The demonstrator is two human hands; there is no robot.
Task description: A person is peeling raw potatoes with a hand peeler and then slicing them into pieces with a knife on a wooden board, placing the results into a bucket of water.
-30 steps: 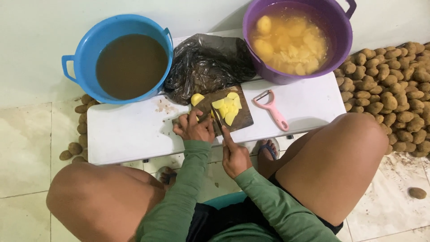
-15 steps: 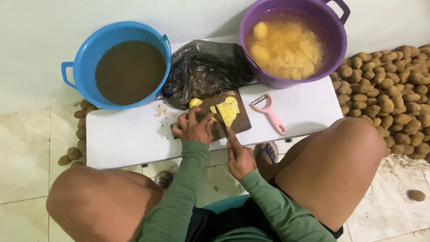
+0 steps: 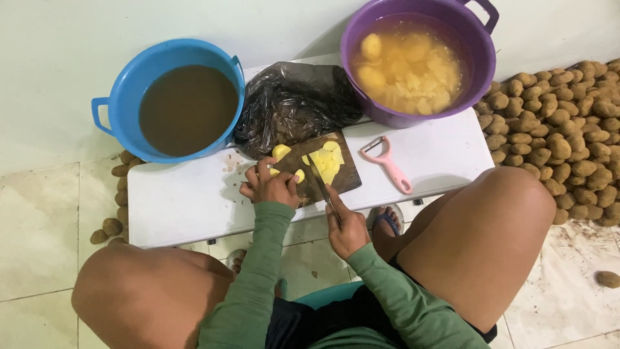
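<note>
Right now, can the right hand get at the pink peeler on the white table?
Probably yes: the pink peeler lies bare on the white table, near the right hand, with nothing between. That hand, however, holds a knife.

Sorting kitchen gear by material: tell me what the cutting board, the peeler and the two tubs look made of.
Cutting board: dark brown, matte, looks like wood. Peeler: pink handle, probably plastic; grey blade head, likely metal. Blue tub and purple tub: smooth, evenly coloured walls with moulded handles, apparently plastic.
</note>
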